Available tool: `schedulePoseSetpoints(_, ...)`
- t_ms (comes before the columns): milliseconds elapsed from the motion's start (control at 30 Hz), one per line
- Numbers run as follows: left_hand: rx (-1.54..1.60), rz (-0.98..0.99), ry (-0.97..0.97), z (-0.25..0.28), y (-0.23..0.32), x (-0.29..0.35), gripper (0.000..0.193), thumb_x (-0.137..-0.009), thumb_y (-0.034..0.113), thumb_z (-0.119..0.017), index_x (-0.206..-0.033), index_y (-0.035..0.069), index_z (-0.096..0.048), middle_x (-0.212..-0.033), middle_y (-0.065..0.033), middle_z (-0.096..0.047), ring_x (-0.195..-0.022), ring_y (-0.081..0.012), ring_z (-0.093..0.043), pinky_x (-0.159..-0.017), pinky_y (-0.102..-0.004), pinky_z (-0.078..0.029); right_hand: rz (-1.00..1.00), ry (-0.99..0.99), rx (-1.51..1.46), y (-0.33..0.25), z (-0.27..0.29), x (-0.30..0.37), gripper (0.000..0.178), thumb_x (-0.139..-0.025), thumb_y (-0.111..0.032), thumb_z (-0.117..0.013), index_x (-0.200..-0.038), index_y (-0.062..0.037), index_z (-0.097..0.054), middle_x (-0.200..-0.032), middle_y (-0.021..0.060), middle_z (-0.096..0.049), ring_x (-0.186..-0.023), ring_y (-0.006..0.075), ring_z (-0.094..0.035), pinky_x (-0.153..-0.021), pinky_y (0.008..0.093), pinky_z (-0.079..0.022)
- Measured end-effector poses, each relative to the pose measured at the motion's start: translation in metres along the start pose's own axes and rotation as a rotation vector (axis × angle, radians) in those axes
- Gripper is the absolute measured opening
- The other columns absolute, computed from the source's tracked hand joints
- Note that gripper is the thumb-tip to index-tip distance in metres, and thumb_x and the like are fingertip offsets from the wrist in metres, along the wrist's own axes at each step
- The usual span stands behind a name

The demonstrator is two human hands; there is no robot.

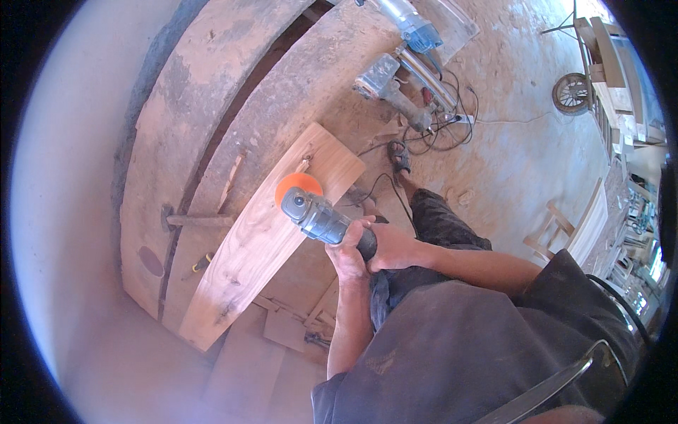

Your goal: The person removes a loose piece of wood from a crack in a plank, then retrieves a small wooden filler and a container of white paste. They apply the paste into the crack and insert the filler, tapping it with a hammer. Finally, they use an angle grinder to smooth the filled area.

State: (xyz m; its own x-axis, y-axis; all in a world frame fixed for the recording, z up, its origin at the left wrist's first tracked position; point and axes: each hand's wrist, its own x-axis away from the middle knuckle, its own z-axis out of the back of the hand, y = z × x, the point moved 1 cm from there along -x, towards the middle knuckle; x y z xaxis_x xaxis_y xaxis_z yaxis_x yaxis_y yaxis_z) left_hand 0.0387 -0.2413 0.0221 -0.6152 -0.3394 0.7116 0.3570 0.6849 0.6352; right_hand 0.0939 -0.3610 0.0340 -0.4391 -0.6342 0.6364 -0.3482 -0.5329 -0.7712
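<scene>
An angle grinder [316, 216] with an orange sanding disc [289, 185] is held in both of my hands. My left hand [346, 257] is closed around its body. Behind it, my right hand [393, 246] grips the dark rear end. The disc is over the face of a long, light wooden plank [247, 261], towards its far end. Whether the disc touches the wood, I cannot tell. The plank lies slantwise on a worn, dusty workbench [289, 92]. A small wood piece [304, 165] shows just beyond the disc.
Left of the plank lie a hammer [198, 220], a thin wood strip [231, 185] and a yellow-and-black hand tool [203, 263]. A nail gun [395, 92] and a blue-grey power tool [417, 32] rest at the far end. Cables [452, 134] tangle beside them. A spoked wheel [572, 94] stands at right.
</scene>
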Motion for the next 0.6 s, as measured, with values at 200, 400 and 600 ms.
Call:
schedulePoseSetpoints(200, -0.090, 0.020, 0.037, -0.022, 0.004, -0.007, 0.014, -0.082, 0.008, -0.075, -0.092, -0.002, -0.072, -0.089, -0.0117, -0.074, -0.082, -0.0207, -0.071, -0.079, -0.0342, -0.055, -0.041, 0.032, -0.124, 0.000, 0.015, 0.004, 0.067, -0.060, -0.019, -0.084, -0.120, 0.0000, -0.061, -0.105, 0.0199, -0.072, -0.102, 0.0356, -0.070, -0.093, 0.0410, -0.053)
schedulePoseSetpoints(400, -0.055, 0.029, 0.050, -0.024, 0.006, -0.004, 0.015, -0.082, 0.007, -0.074, -0.093, -0.001, -0.071, -0.086, -0.0086, -0.073, -0.080, -0.0188, -0.070, -0.078, -0.0327, -0.055, -0.070, 0.043, -0.041, 0.016, 0.008, 0.001, 0.066, -0.059, -0.019, -0.085, -0.118, 0.0008, -0.063, -0.103, 0.0199, -0.072, -0.100, 0.0355, -0.071, -0.090, 0.0413, -0.054)
schedulePoseSetpoints(600, -0.062, 0.038, 0.025, -0.017, 0.002, -0.006, 0.015, -0.081, 0.009, -0.076, -0.092, -0.001, -0.072, -0.087, -0.0075, -0.073, -0.078, -0.0174, -0.069, -0.076, -0.0322, -0.054, -0.015, 0.096, 0.027, 0.007, 0.008, 0.002, 0.068, -0.058, -0.020, -0.085, -0.120, 0.0001, -0.062, -0.104, 0.0194, -0.072, -0.101, 0.0338, -0.071, -0.089, 0.0403, -0.054)
